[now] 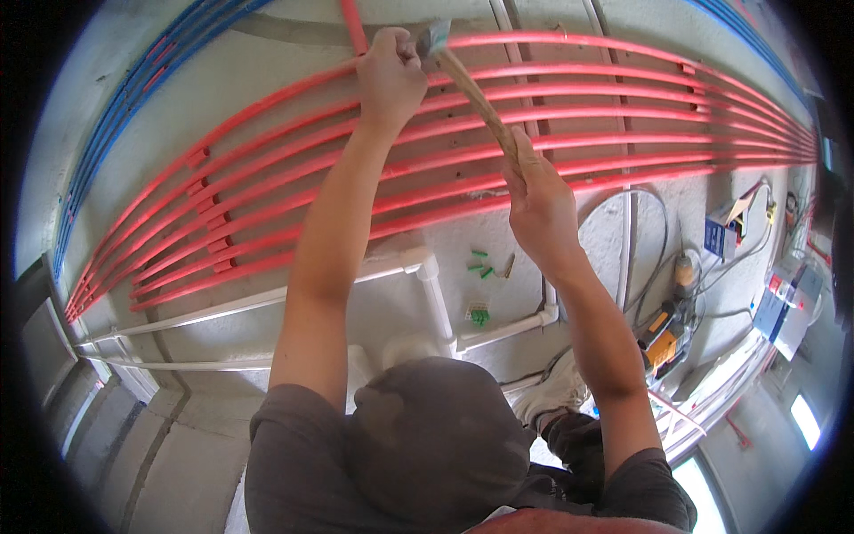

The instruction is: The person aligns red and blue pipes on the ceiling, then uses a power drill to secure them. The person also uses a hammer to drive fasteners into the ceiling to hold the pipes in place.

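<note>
My right hand [538, 200] grips the wooden handle of a hammer [479, 100], fingers wrapped round its lower part. The hammer slants up and to the left, and its metal head is beside the fingers of my left hand [391, 82]. That hand is raised with its fingers curled in a pinch. What it pinches, if anything, is hidden. Both hands are in front of a row of long red pipes [569, 114] that run side by side along a grey surface. Another red pipe [353, 25] extends upward just above my left hand.
Blue pipes [114, 111] run along the upper left. White pipes [433, 298] with elbows lie below the red ones. Several small green plugs [481, 316] lie near them. At the right are a yellow-and-black power tool [663, 334], cables and an open blue box [719, 236].
</note>
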Demonstrator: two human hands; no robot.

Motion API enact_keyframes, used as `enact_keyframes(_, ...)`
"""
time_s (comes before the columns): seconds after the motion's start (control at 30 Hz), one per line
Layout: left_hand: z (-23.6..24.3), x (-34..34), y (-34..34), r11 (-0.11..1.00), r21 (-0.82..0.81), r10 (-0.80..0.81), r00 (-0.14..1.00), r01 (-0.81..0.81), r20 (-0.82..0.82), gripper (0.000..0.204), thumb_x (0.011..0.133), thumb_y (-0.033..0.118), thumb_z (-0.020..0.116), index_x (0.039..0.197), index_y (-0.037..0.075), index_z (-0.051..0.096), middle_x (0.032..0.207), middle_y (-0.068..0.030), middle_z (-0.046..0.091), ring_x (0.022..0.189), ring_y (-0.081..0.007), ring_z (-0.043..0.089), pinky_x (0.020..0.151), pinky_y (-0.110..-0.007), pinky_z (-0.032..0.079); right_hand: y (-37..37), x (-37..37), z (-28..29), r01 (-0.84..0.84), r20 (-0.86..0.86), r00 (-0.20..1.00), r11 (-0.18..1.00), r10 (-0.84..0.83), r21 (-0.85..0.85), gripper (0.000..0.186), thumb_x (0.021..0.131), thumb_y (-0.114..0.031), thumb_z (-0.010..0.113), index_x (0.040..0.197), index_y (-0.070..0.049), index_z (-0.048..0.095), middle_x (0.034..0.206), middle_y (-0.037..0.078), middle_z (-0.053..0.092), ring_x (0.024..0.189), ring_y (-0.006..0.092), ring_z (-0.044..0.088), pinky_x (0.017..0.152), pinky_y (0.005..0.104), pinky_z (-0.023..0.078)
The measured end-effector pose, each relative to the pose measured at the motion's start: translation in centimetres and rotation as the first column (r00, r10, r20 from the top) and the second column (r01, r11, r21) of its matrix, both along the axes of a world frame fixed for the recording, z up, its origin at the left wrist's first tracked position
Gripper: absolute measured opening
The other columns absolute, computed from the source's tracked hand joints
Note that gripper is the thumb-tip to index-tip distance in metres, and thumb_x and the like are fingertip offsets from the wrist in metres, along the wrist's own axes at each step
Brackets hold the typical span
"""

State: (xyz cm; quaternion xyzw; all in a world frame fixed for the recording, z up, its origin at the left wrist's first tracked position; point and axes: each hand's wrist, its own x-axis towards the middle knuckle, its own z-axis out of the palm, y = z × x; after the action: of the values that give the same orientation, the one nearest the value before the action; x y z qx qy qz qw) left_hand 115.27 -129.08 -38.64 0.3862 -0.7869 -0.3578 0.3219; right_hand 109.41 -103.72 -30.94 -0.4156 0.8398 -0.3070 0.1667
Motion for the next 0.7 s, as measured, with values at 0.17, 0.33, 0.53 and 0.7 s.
enact_keyframes(0.17,-1.2,-0.5,-0.5,0.998,-0.052,0.018,0.999,-0.020,-0.037,0.025,0.086,0.007,0.071,0.110,0.002,0.068,0.095,-0.0096,0.075,0.087,-0.0204,0.072,0.083,-0.035,0.058,0.7,-1.0,-1.2,0.045,0.103,0.993,0.995,-0.054,0.084,0.055,0.098,-0.008,0.064,0.152,-0.007,0.049,0.108,0.023,0.070,0.097,0.0394,0.069,0.081,0.0464,0.054)
enact_keyframes(0.33,-0.8,-0.3,0.2,1.000,0.004,-0.015,0.999,0.015,-0.040,0.024,0.085,0.001,0.064,0.109,0.001,0.067,0.092,-0.0110,0.074,0.083,-0.0218,0.072,0.082,-0.037,0.057,6.3,-0.3,1.7,0.145,0.092,0.986,0.987,-0.139,-0.066,0.048,0.097,-0.012,0.065,0.144,-0.011,0.055,0.105,0.017,0.066,0.091,0.0386,0.066,0.079,0.0464,0.054)
enact_keyframes(0.53,1.8,3.3,8.4,0.803,-0.435,-0.460,0.888,0.408,-0.016,0.019,0.084,0.004,0.072,0.102,0.005,0.069,0.091,-0.0131,0.068,0.088,-0.0335,0.067,0.081,-0.044,0.055,19.3,0.1,2.0,0.231,0.093,0.966,0.968,-0.240,0.102,0.047,0.094,-0.009,0.071,0.140,-0.007,0.059,0.103,0.013,0.064,0.086,0.0281,0.064,0.078,0.0376,0.052)
enact_keyframes(0.7,2.8,10.2,19.6,0.573,0.130,-0.780,0.491,0.809,0.387,0.024,0.077,0.000,0.069,0.100,0.004,0.067,0.102,-0.0132,0.064,0.098,-0.0352,0.066,0.080,-0.048,0.055,19.9,1.7,-1.2,0.342,0.287,0.897,0.939,-0.336,0.031,0.044,0.097,-0.010,0.069,0.139,-0.004,0.060,0.086,0.008,0.061,0.077,0.0145,0.060,0.071,0.0318,0.051)
